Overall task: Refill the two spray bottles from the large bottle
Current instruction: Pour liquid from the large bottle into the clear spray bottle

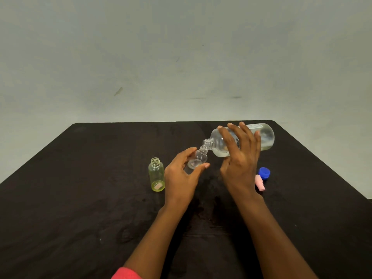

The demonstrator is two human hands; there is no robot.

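Tipping nearly onto its side, the large clear bottle has its long axis running down and to the left, its open mouth meeting the neck of the small clear spray bottle. The right hand wraps the large bottle's body, fingers spread across it. The left hand cups the small clear bottle loosely, thumb and fingers curved around its sides. Left of that bottle a yellow-green spray bottle stands open and upright. Right of it, past the right hand, lie a blue cap and a pink spray top on the black table.
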